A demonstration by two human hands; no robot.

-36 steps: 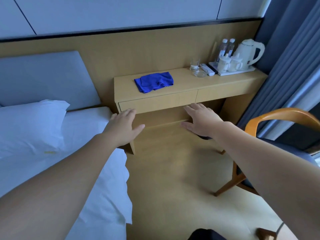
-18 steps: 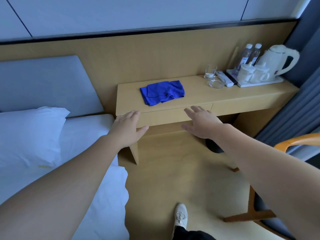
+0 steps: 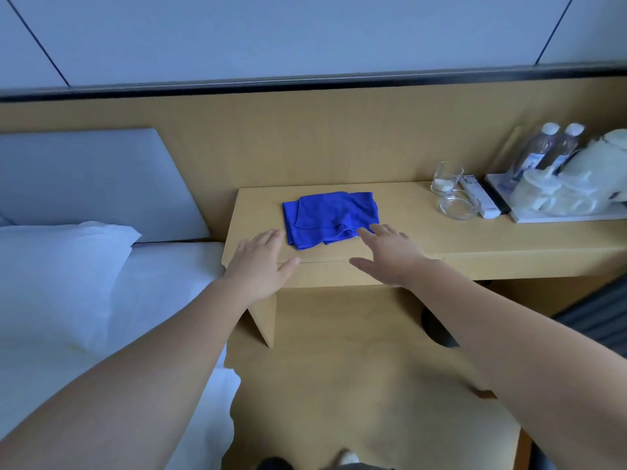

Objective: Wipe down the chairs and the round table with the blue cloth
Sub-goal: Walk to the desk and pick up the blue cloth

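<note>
The blue cloth [image 3: 330, 217] lies folded and rumpled on the left part of a light wooden desk [image 3: 424, 239]. My right hand [image 3: 386, 254] is stretched out flat, fingers apart, its fingertips at the cloth's near right corner. My left hand [image 3: 259, 262] hovers open over the desk's front left edge, just left of the cloth and apart from it. Neither hand holds anything. No chair or round table is in view.
A bed with a white pillow [image 3: 57, 266] and grey headboard [image 3: 88, 181] fills the left. On the desk's right stand a glass [image 3: 446, 178], a glass dish [image 3: 458, 206], a remote [image 3: 480, 200], two water bottles [image 3: 549, 149] and a tray [image 3: 549, 215] with white cups and kettle.
I have stepped closer to the desk. Both hands have moved forward from below the drawer front to the desk's edge, and the right hand's fingertips now reach the cloth. The chair has left the view.
</note>
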